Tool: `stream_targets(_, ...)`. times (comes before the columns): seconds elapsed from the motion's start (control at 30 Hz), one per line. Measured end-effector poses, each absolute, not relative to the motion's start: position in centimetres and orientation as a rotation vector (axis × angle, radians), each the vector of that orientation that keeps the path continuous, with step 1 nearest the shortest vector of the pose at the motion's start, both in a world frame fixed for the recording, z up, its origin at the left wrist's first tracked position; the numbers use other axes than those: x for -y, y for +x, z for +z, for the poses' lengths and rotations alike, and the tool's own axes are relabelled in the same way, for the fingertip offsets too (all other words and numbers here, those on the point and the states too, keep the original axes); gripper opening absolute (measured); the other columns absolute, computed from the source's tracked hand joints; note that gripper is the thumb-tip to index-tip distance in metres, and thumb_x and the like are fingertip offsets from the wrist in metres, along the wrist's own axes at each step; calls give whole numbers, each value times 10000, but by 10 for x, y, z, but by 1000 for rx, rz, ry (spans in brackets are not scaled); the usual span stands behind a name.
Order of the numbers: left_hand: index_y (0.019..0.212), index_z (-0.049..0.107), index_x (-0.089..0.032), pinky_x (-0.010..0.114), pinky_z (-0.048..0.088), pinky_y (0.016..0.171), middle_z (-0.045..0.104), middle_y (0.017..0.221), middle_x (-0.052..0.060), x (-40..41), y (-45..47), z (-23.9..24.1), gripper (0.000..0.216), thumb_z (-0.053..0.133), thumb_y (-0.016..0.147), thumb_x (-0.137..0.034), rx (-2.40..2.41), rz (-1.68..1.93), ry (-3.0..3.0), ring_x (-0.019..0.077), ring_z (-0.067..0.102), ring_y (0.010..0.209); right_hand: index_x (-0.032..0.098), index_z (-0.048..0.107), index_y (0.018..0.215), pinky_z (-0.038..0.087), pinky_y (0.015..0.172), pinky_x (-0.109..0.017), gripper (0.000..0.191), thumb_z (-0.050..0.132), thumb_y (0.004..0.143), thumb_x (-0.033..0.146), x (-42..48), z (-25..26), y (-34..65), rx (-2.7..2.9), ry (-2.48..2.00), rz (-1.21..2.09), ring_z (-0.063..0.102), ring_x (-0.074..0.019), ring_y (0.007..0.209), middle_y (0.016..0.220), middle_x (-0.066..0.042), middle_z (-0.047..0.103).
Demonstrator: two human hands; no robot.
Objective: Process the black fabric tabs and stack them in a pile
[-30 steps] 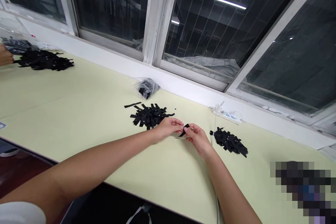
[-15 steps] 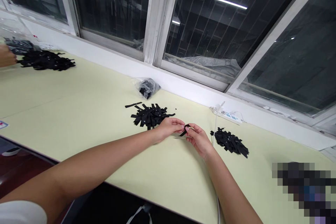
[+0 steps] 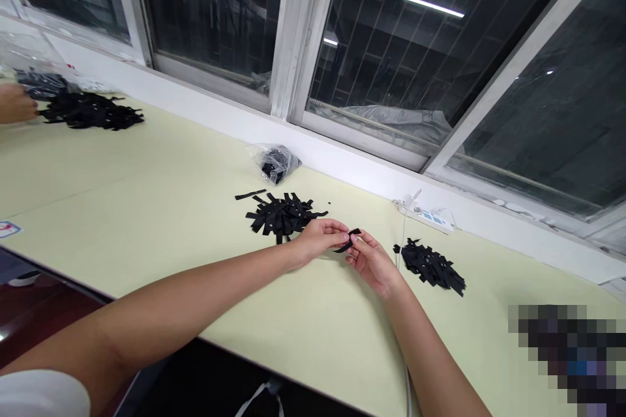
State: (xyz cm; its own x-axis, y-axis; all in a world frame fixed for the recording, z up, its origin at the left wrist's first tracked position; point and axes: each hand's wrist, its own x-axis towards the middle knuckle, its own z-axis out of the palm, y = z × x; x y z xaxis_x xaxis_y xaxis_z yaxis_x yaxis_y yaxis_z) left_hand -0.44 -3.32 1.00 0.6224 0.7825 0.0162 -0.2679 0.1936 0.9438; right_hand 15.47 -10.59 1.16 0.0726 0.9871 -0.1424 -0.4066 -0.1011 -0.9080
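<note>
My left hand (image 3: 320, 238) and my right hand (image 3: 370, 260) meet over the pale yellow table (image 3: 147, 202), both pinched on one short black strip (image 3: 348, 242) held between their fingertips. Just left of my left hand lies a loose pile of black strips (image 3: 282, 215). A second, smaller pile of black strips (image 3: 430, 265) lies to the right of my right hand.
A clear plastic bag of black pieces (image 3: 276, 163) sits by the window sill. A white power strip (image 3: 425, 215) with its cable lies at the sill. Far left, another person's hand (image 3: 14, 104) rests at a third black pile (image 3: 90, 111).
My hands have stayed together on the strip, with small finger movements turning it. The view has drifted slightly, and the other person's hand at far left has shifted a little.
</note>
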Motion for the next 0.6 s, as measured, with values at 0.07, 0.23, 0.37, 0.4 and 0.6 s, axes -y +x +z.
stream_targets(0.07,945,697,-123,281,505,786,723,839,58,34,-4,10,418,892,644,-337,-537,786,1147,128,667,761,224,670,899,436,599,-236,366,901,651,362,106,11,155,779,-1008,1407,568,-108,653,806,10,675)
stream_targets(0.23,879,676,-128,277,499,817,698,797,25,38,-3,14,340,875,650,-280,-466,787,1078,108,649,743,242,661,915,438,619,-233,312,867,708,352,106,9,155,779,-917,1443,536,-97,648,796,27,648)
stream_targets(0.37,878,676,-127,277,488,799,687,799,29,41,-2,16,251,809,688,-222,-444,789,1097,108,629,735,242,653,896,429,634,-251,276,840,735,366,107,9,153,818,-913,1437,512,-109,655,762,30,607)
stream_targets(0.4,860,676,-126,269,479,768,669,764,19,42,-2,17,212,782,691,-199,-458,799,1101,102,607,707,247,647,903,421,628,-257,284,838,733,372,107,10,152,827,-912,1430,507,-115,657,769,28,602)
stream_targets(0.6,788,688,-136,240,416,672,540,642,-21,46,-4,21,136,586,706,-172,-505,819,1103,89,491,633,286,579,908,344,587,-266,320,819,722,385,116,24,151,840,-794,1413,436,-134,675,749,30,476)
